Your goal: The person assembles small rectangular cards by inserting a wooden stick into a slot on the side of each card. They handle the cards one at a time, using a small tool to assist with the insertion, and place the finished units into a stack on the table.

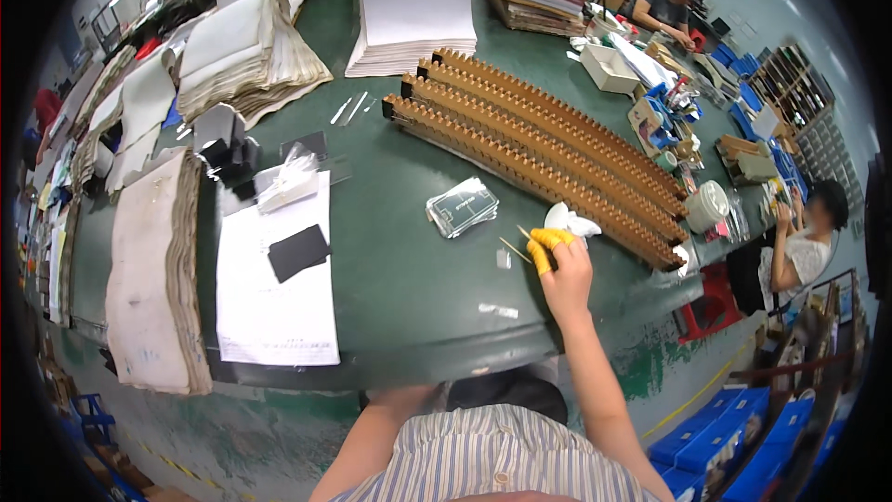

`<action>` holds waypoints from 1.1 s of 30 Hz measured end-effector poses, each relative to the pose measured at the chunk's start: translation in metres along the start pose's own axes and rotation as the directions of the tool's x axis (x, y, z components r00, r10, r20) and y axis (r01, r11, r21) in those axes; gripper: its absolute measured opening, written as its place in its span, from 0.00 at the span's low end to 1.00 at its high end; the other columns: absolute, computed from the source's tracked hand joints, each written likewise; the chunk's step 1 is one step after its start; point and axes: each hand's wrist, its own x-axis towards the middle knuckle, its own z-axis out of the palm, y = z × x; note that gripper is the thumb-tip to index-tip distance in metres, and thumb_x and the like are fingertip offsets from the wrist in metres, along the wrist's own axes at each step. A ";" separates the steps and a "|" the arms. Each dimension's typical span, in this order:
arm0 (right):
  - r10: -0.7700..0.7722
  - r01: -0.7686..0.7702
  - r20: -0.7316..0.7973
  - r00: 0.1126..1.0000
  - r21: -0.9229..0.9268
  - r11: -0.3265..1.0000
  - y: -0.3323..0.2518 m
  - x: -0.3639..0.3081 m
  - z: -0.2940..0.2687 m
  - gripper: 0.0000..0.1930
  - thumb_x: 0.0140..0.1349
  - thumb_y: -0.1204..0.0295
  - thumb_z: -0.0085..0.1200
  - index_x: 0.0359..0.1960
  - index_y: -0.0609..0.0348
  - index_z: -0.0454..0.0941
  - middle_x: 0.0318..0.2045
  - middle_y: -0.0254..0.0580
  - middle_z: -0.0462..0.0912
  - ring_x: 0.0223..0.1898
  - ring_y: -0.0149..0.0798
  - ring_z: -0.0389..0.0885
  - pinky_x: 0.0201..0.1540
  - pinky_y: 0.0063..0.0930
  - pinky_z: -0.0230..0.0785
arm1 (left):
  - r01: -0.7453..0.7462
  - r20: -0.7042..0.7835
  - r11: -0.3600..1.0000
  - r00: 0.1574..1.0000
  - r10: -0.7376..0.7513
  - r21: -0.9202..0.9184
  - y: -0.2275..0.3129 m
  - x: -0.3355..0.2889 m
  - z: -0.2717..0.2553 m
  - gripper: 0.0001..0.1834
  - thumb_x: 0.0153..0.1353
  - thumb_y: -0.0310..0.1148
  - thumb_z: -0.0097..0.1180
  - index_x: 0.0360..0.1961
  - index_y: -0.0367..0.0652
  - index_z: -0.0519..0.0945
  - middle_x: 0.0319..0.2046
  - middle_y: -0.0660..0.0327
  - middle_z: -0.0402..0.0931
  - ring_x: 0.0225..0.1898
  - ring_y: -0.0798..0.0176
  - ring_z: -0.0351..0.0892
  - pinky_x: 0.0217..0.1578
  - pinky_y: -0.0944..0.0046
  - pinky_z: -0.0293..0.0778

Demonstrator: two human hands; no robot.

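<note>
My right hand point(565, 281) is over the table's right front part, with yellow finger covers on its thumb and forefinger. Two thin pale wooden sticks point(513, 248) poke out from these fingers, tips apart; whether they are joined is hidden. Just beyond the hand lies a crumpled white cloth or tissue point(569, 220). To its left sits a small stack of dark cards with white line print point(463, 207), and small clear plastic pieces point(499, 310) lie nearby. My left hand point(407, 397) is low at the table's front edge by my lap, its fingers not made out.
Long brown slotted racks point(539, 149) run diagonally beyond my right hand. White paper point(279, 316) with a black card point(299, 254) lies left, beside thick worn sheet stacks point(153, 279). A white paper stack point(413, 0) stands at the back. Two people work at the right.
</note>
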 end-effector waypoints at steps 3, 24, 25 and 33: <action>-0.210 0.211 -0.028 0.977 0.013 0.977 -0.010 0.013 -0.001 0.12 0.51 0.73 0.66 0.39 0.55 0.82 0.39 0.39 0.82 0.43 0.47 0.78 0.47 0.40 0.70 | -0.084 0.182 0.949 0.973 0.144 -0.303 0.033 0.023 0.005 0.27 0.72 0.49 0.43 0.62 0.42 0.71 0.61 0.56 0.69 0.64 0.62 0.64 0.63 0.61 0.60; -0.145 0.490 0.930 0.338 -0.042 0.871 -0.042 0.155 0.077 0.40 0.36 0.63 0.71 0.57 0.58 0.71 0.53 0.53 0.76 0.58 0.52 0.72 0.59 0.39 0.63 | -0.417 -0.300 0.905 0.856 0.421 0.079 0.070 -0.056 0.039 0.37 0.69 0.60 0.37 0.63 0.39 0.70 0.64 0.45 0.66 0.65 0.46 0.65 0.65 0.59 0.58; -0.170 0.499 0.920 0.353 -0.032 0.866 -0.042 0.152 0.075 0.39 0.37 0.64 0.69 0.56 0.58 0.71 0.52 0.54 0.76 0.57 0.53 0.72 0.59 0.39 0.63 | -0.397 -0.323 0.913 0.856 0.405 0.093 0.072 -0.060 0.042 0.36 0.69 0.60 0.38 0.62 0.40 0.72 0.63 0.45 0.68 0.64 0.46 0.66 0.64 0.58 0.59; -0.290 0.447 0.706 0.647 -0.042 0.894 -0.053 0.110 0.039 0.26 0.39 0.72 0.66 0.43 0.57 0.71 0.38 0.44 0.79 0.48 0.49 0.77 0.48 0.40 0.71 | -0.602 -0.329 0.773 0.702 0.632 0.200 0.120 -0.137 0.044 0.23 0.69 0.43 0.48 0.57 0.38 0.75 0.53 0.49 0.76 0.55 0.54 0.76 0.57 0.59 0.69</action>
